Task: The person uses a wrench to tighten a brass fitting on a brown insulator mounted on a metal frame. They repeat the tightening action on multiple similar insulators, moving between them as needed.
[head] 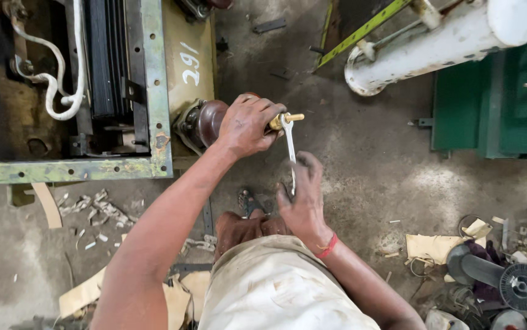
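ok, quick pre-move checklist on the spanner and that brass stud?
1. Spanner head seated on brass stud: ok, it sits at the stud.
2. Right hand gripping the spanner's lower end: ok.
3. Left hand steadying the brown insulator: ok, wrapped over it.
4. Fingers out of the spanner's swing: cannot tell, left fingers lie close to the stud.
5. Floor around the feet: not ok, paper scraps and debris lie about.

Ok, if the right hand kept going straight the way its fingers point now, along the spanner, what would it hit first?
The right hand points up along the spanner it grips. First in that line is the brass stud, with the left hand wrapped over the brown insulator just beside it. Depth is uncertain.
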